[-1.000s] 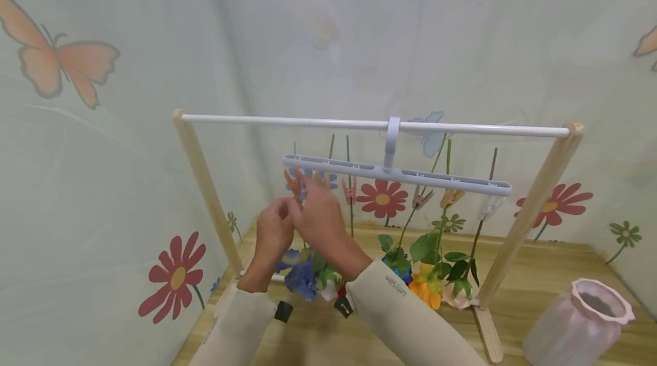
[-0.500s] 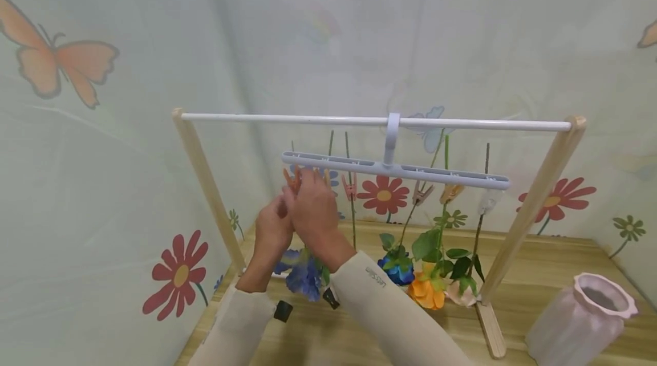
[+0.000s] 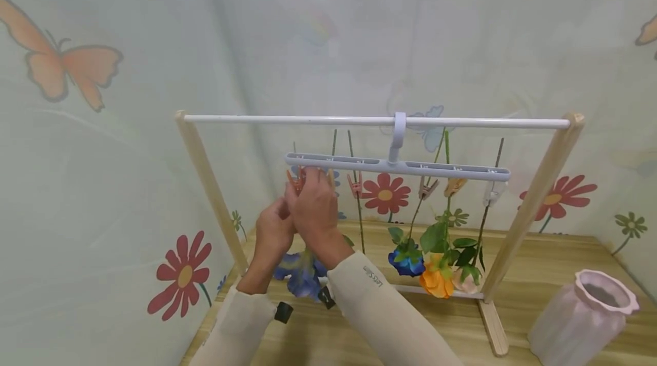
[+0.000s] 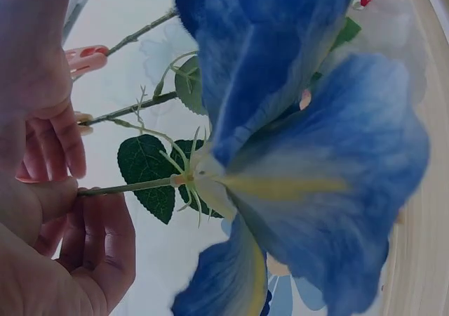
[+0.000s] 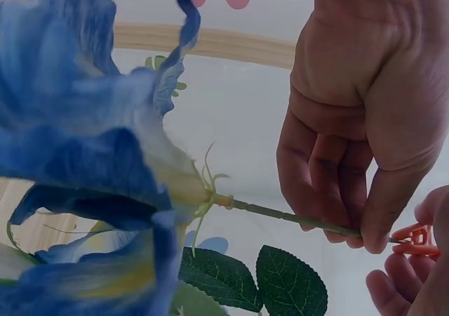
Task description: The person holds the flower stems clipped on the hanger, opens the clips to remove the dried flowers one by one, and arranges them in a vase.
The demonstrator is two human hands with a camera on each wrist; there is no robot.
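My left hand [image 3: 274,230] pinches the green stem [image 5: 280,215] of a large blue artificial flower [image 4: 309,172], which hangs head down. Just above it, my right hand [image 3: 316,209] pinches an orange clothespin [image 5: 417,239] between thumb and fingers at the stem's upper end. That clothespin hangs beneath the left end of a pale grey-blue clip hanger [image 3: 354,161]. In the head view, my hands cover the grip points and part of the neighbouring clips. The right wrist view shows the stem's end at the clothespin; whether it sits inside the jaws I cannot tell.
A wooden rack with a white rod [image 3: 256,120] carries the hanger. More flowers hang upside down from its clips, including a blue rose [image 3: 405,263], an orange flower [image 3: 436,283] and a pale pink flower [image 3: 466,280]. A pink vase [image 3: 580,320] stands at right.
My right hand and forearm have shifted slightly left, staying at the orange clothespin. The hanger's right end has risen, and the flowers on that side have swung a little. My left hand stays nearly still.
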